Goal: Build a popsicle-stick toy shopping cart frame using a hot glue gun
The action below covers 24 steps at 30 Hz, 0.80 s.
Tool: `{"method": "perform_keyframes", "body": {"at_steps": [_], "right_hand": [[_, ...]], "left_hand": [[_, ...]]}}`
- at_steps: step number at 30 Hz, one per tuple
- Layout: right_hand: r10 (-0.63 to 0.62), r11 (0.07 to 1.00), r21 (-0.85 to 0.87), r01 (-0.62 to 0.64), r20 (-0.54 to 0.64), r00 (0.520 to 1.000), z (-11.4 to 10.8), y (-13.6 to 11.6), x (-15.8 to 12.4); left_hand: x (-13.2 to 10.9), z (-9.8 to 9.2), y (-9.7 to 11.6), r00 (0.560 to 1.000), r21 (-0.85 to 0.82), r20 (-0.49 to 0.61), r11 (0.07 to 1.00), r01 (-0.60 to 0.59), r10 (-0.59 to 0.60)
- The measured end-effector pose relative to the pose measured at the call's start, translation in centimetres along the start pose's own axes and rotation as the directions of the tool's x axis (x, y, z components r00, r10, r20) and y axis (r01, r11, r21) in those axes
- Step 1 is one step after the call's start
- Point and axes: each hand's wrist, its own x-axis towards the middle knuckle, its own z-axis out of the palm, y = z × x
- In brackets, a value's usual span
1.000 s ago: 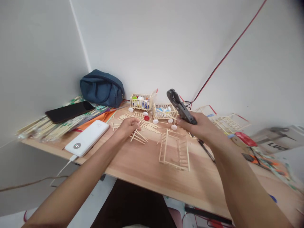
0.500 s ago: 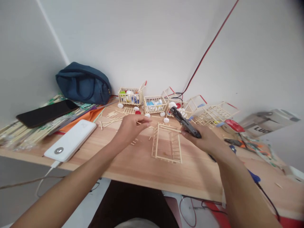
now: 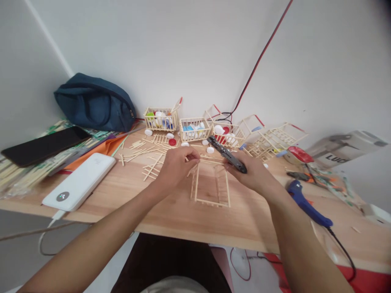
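Observation:
My right hand [image 3: 253,174] is closed round the handles of dark pliers [image 3: 225,153], whose jaws point up and left over the table. My left hand [image 3: 177,165] is curled, its fingertips pinching a thin wooden stick beside the far end of a flat wooden stick frame [image 3: 210,181] lying on the wooden table [image 3: 171,207]. Both hands hover just above that frame. Loose wooden sticks [image 3: 146,156] lie scattered to the left of my left hand.
Along the wall stand small stick carts [image 3: 161,119] holding bottle caps, with more cart frames [image 3: 275,140] to the right. A blue bag [image 3: 91,103], black phone [image 3: 39,145] and white power bank [image 3: 80,181] are at left. A blue glue gun [image 3: 305,203] lies at right.
My left hand lifted from the loose sticks with one stick and came to the frame. My right hand lowered the pliers toward the frame. The view shifted right.

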Motion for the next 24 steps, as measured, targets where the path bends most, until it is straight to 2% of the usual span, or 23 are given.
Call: {"method": "perform_keyframes", "body": {"at_steps": [4, 8, 12, 18, 24], "right_hand": [[0.050, 0.996, 0.079, -0.045, -0.057, 0.997, 0.6, 0.6, -0.5], [0.204, 0.966, 0.190, -0.177, -0.130, 0.970, 1.0, 1.5, -1.2], [0.341, 0.905, 0.305, -0.298, -0.097, 0.935, 1.4, 2.1, -1.7], [0.353, 0.884, 0.341, -0.319, -0.042, 0.935, 2.1, 2.2, -1.3], [0.329, 0.893, 0.331, -0.304, -0.019, 0.944, 2.4, 2.4, -1.3]], "left_hand": [[0.2, 0.1, 0.2, 1.000, 0.063, 0.022, 0.998, 0.014, -0.015], [0.3, 0.2, 0.3, 1.000, 0.111, 0.021, 0.994, 0.011, -0.013], [0.5, 0.3, 0.6, 1.000, 0.152, 0.018, 0.988, -0.006, 0.004], [0.6, 0.2, 1.2, 0.999, 0.198, 0.035, 0.980, -0.014, 0.007], [0.6, 0.3, 0.9, 0.999, 0.127, 0.035, 0.992, 0.012, -0.017]]}}
